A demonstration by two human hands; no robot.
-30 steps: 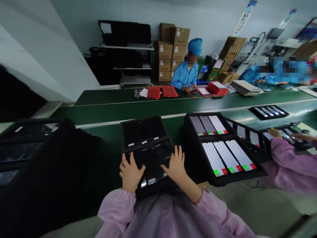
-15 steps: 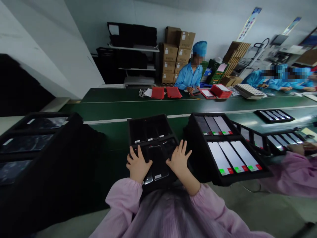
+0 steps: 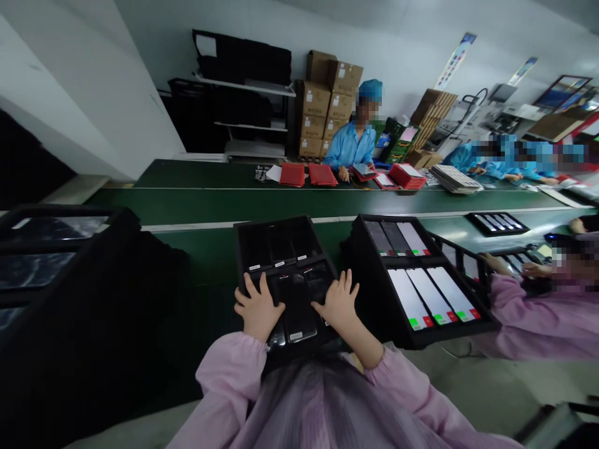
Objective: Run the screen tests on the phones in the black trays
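Note:
In front of me lies a black tray (image 3: 241, 249) with two rows of dark-screened phones in its slots. My left hand (image 3: 259, 308), fingers spread, rests over the phone at the near row's left side. On the near row's right side is my right hand (image 3: 337, 302), its fingers apart and the thumb pointing inward. Between the two hands a phone (image 3: 297, 308) with a small white label lies face up. Parts of the outer phones in that row are hidden under my hands. Neither hand grips anything that I can see.
To the right, a stacked tray (image 3: 412, 261) holds lit white-screened phones with green and red corners. Black trays (image 3: 128, 227) are piled at left. A co-worker's pink sleeve (image 3: 538, 312) is at far right. Across the green bench (image 3: 196, 207), a person in blue (image 3: 350, 146) handles red items.
My hands stay spread over the tray, almost unmoved. The view has turned slightly to the right. At right, the co-worker in pink has leaned in, both hands now showing at a tray.

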